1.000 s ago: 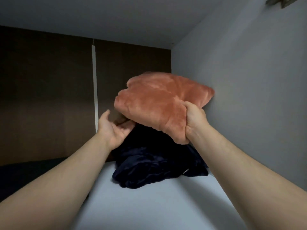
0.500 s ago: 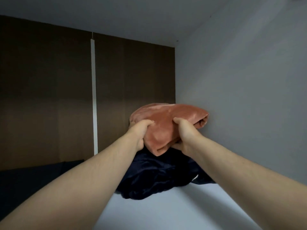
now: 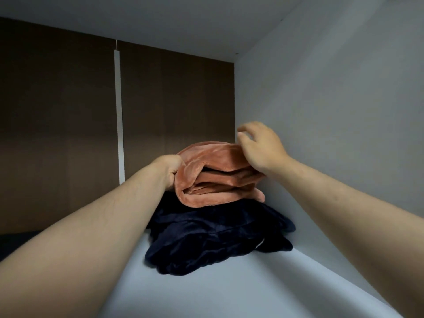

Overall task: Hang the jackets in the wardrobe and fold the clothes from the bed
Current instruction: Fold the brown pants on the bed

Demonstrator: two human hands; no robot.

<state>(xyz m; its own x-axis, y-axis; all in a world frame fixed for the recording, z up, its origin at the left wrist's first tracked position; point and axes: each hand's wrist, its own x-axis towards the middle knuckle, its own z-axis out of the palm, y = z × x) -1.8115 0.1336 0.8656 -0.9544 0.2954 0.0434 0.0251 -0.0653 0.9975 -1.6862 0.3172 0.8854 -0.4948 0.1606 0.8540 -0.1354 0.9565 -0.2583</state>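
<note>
A folded salmon-pink fleece garment (image 3: 218,177) lies on top of a folded dark navy garment (image 3: 213,239) on a white wardrobe shelf (image 3: 183,294), close to the right wall. My left hand (image 3: 171,168) is at the pink bundle's left edge, fingers tucked against or under the fabric and mostly hidden. My right hand (image 3: 259,145) hovers at the bundle's upper right corner with loosely curled fingers, holding nothing.
The shelf is boxed in by a white side wall (image 3: 332,134) on the right, a white top panel (image 3: 183,21) above and a dark brown back panel (image 3: 57,134) with a pale vertical strip (image 3: 119,111). A dark item shows at the far left shelf edge.
The pink bundle went from being held up to lying on the navy garment. My right hand let go of it and lifted to the upper right; my left hand stays at its left edge.
</note>
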